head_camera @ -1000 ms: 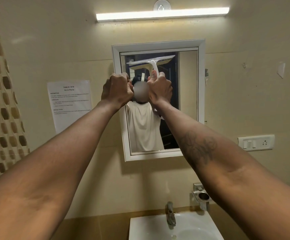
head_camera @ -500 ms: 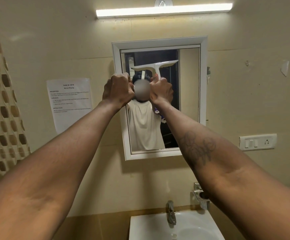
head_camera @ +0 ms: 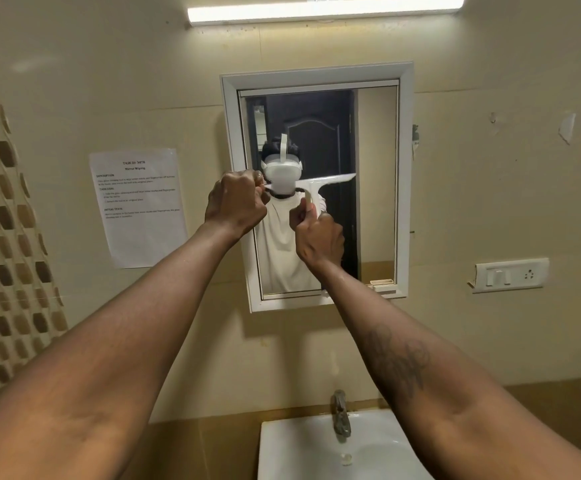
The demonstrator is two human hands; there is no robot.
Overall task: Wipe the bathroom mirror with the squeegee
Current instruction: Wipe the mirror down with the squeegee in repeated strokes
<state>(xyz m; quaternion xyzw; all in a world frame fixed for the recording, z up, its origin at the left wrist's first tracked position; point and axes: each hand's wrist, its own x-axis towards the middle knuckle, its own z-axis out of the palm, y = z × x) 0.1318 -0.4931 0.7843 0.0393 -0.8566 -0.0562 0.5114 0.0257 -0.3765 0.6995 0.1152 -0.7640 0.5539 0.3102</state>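
At the far left, around nine o'clock, a wall panel (head_camera: 1, 237) patterned with brown and tan tiles runs down the edge of the view. Just right of it a printed sheet of paper (head_camera: 140, 209) is stuck to the beige wall, level with the mirror's middle. The left hand (head_camera: 235, 202) comes next, raised in front of the mirror's left frame edge and clenched into a fist; whether it pinches the left tip of the squeegee blade cannot be told, since that end is lost against the pale headset in the reflection. The mirror (head_camera: 375, 168), white-framed, sits at the centre, slightly toward twelve o'clock, and reflects a person in a light shirt and a dark door. The squeegee (head_camera: 327, 181), white, lies across the glass about halfway down it, its blade nearly level and tilted a little up toward three o'clock, its handle pointing down to six o'clock. The right hand (head_camera: 318, 237) is wrapped around that handle, gripping it, just below and right of the left hand. Above, at twelve o'clock, a tube light (head_camera: 323, 10) glows. At six o'clock a tap (head_camera: 341, 414) stands over a white sink (head_camera: 282, 455). Toward three o'clock a switch plate (head_camera: 510, 274) is fixed to the wall, well apart from the mirror.
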